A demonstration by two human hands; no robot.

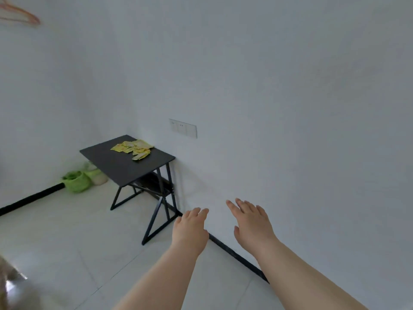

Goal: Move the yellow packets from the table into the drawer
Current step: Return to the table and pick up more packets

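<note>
Several yellow packets [133, 148] lie in a loose heap on the far right part of a small black table [116, 163] standing in the room's corner. My left hand [190, 229] and my right hand [251, 222] are stretched out in front of me, palms down, fingers relaxed and holding nothing. Both hands are well short of the table, to its lower right. A dark shelf or drawer part [154, 183] shows under the tabletop; I cannot tell which it is.
A white wall with a switch panel [183, 128] runs along the right, with a black skirting [237, 257] at its foot. Green bags [77, 181] sit on the floor left of the table. White tiled floor [67, 242] lies between me and the table.
</note>
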